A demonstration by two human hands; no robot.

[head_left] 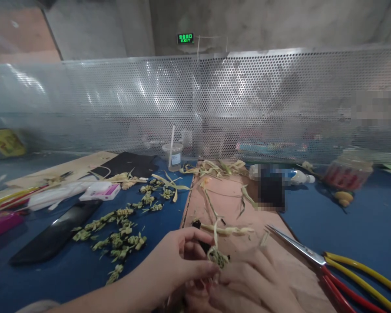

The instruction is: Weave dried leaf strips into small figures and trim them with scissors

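My left hand (179, 261) and my right hand (257, 282) meet low in the middle of the view. Together they pinch a small woven knot of green and pale leaf strips (219, 257). One loose strip (230, 230) trails up from it across the pink board (221, 204). A small black object (200, 234) pokes out from behind my left fingers. Both hands have their fingers closed round the woven piece. Several finished green woven pieces (117, 230) lie scattered on the blue table to the left.
Scissors with red and yellow handles (332, 265) lie at the right. A black sheath-like object (52, 237), a pink box (101, 191), a plastic cup with a straw (173, 156) and a white bottle (296, 176) stand around. A perforated metal screen (215, 104) closes off the back.
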